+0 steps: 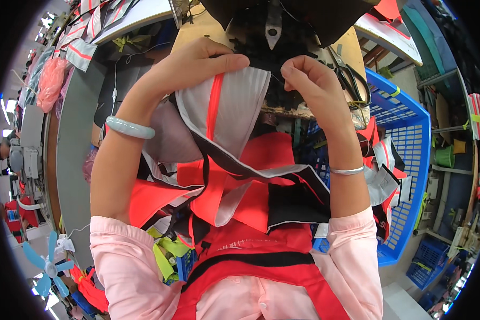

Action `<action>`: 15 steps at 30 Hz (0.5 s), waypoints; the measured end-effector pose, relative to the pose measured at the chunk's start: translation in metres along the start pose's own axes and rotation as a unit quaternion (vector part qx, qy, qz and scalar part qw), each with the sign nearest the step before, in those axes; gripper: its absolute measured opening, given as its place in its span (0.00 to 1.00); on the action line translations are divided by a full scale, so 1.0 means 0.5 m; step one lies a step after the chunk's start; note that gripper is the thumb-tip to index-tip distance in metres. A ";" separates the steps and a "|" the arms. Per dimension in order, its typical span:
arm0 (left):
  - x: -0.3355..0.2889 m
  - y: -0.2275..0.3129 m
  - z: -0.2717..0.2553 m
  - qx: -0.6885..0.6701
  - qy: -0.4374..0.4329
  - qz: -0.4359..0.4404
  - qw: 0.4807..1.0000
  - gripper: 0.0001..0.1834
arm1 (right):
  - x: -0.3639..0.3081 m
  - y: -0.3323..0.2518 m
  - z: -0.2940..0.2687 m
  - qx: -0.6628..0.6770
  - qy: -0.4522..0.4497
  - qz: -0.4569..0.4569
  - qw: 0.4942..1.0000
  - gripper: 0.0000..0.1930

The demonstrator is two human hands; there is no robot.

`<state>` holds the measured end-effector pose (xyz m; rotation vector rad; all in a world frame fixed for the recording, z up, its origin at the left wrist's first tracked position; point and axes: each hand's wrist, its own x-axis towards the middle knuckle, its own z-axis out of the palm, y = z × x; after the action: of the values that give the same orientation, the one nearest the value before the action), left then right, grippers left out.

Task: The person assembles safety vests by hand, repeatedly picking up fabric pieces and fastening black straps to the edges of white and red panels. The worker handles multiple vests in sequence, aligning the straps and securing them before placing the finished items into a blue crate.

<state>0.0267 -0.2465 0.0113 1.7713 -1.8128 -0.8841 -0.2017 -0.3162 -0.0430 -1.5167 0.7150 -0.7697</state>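
head-worn left fisheye | faces down past apron [282, 240] | near left hand [197, 63], right hand [319, 89]

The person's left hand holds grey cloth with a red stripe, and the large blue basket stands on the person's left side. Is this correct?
Not entirely: the head view shows the large blue basket on the person's right side. The left hand does hold the grey cloth with a red stripe.

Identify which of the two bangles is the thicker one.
The pale green bangle, worn behind the left hand that touches the red-striped grey cloth. Its band is broad, while the silver bangle behind the right hand is thin.
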 end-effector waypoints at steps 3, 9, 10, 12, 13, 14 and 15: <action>0.016 -0.019 -0.002 -0.034 0.008 -0.019 0.999 0.25 | 0.024 0.013 0.002 0.023 0.000 0.006 1.000 0.13; 0.031 -0.045 -0.005 -0.093 0.024 -0.038 0.995 0.28 | 0.045 0.012 0.012 0.137 -0.010 0.038 0.990 0.10; 0.033 -0.046 -0.003 -0.103 0.026 -0.041 0.994 0.28 | 0.047 0.013 0.015 0.167 -0.006 0.044 0.985 0.09; 0.035 -0.050 -0.002 -0.114 0.019 -0.058 0.992 0.27 | 0.048 0.012 0.018 0.218 -0.002 0.059 0.974 0.08; 0.037 -0.050 -0.004 -0.116 0.011 -0.069 0.991 0.26 | 0.051 0.015 0.015 0.226 -0.010 0.057 0.972 0.08; 0.039 -0.049 -0.005 -0.118 0.002 -0.080 0.990 0.26 | 0.056 0.019 0.011 0.234 -0.018 0.054 0.971 0.08; 0.040 -0.049 -0.004 -0.124 0.001 -0.082 0.989 0.26 | 0.059 0.021 0.009 0.242 -0.026 0.050 0.969 0.08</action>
<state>0.0438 -0.2660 -0.0073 1.7758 -1.4956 -1.1190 -0.1807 -0.3382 -0.0521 -1.0450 0.5125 -0.7587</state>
